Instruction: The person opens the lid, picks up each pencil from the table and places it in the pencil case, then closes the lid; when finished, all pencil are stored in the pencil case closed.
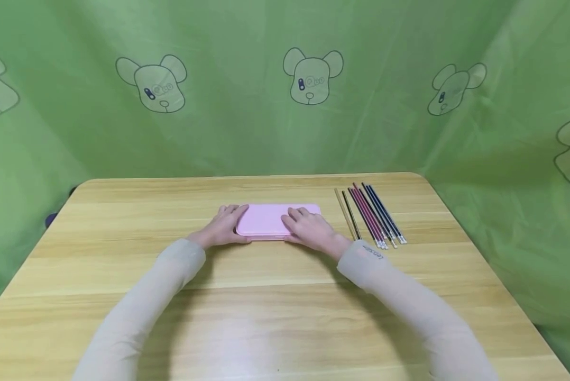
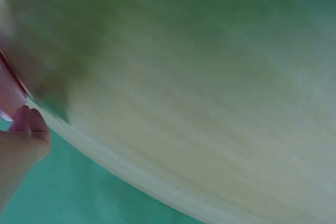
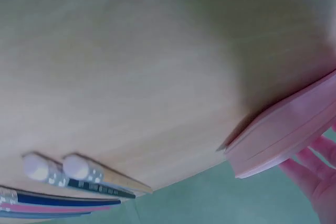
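Note:
A pink pencil case [image 1: 265, 219] lies flat on the wooden table with its lid down. My left hand [image 1: 224, 226] grips its left end, thumb at the front edge and fingers toward the back corner. From the right, my right hand [image 1: 310, 227] holds the case, its fingers bent over the lid and its thumb at the front edge. The right wrist view shows the end of the case [image 3: 283, 129] with a thin seam along its side, fingertips on the lid. Only a corner of the case [image 2: 9, 90] and part of the left hand [image 2: 26, 135] enter the left wrist view.
Right of the case lie several pencils [image 1: 368, 214] in purple, dark blue, black and natural wood, white eraser ends toward me. Two pencils, a natural wood one [image 1: 345, 212] and a black one [image 1: 351, 214], lie nearest my right hand. A green curtain [image 1: 247, 132] hangs behind the table.

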`<state>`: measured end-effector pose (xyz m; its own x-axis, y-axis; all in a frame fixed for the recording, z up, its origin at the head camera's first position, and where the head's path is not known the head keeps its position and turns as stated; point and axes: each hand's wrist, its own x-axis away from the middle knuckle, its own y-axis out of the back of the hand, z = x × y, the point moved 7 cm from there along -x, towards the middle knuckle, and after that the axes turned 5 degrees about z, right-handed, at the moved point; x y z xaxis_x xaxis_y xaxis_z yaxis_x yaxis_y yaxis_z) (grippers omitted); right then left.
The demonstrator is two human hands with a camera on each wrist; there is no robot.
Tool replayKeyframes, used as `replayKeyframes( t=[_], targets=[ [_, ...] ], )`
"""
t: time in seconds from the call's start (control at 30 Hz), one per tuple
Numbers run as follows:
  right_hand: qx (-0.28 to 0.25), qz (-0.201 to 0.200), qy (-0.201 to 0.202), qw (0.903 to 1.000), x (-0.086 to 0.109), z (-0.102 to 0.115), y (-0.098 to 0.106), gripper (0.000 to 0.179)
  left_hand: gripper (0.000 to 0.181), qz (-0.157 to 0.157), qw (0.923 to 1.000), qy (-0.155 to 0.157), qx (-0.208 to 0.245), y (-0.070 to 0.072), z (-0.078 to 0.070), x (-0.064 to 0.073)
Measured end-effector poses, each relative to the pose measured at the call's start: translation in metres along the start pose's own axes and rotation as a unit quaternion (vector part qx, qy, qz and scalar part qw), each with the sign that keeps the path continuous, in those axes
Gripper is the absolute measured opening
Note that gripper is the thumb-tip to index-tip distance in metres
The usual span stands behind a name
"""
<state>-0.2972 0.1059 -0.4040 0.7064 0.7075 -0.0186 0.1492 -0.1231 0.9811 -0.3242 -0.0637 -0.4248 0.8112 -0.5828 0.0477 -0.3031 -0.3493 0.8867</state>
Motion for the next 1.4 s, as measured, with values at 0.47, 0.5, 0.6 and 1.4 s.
replayKeyframes(
  t=[0.47,0.5,0.6,1.4],
  targets=[
    [0.066,-0.080,0.060,0.9928,0.002,0.001,0.007,0.039,0.078,-0.019,0.9961,-0.009,0.086,0.005,0.008,0.000],
    [0.066,-0.083,0.060,0.9926,0.002,0.001,0.008,0.039,0.076,-0.023,0.9959,-0.015,0.086,0.006,0.008,0.000],
    [0.069,-0.089,0.063,0.9917,0.002,0.001,0.009,0.038,0.073,-0.030,0.9959,-0.033,0.079,0.008,0.006,-0.002],
    [0.138,-0.165,0.131,0.9677,0.000,0.007,0.014,0.030,0.081,-0.019,0.9868,0.006,0.161,0.009,0.013,-0.002]
  ],
)
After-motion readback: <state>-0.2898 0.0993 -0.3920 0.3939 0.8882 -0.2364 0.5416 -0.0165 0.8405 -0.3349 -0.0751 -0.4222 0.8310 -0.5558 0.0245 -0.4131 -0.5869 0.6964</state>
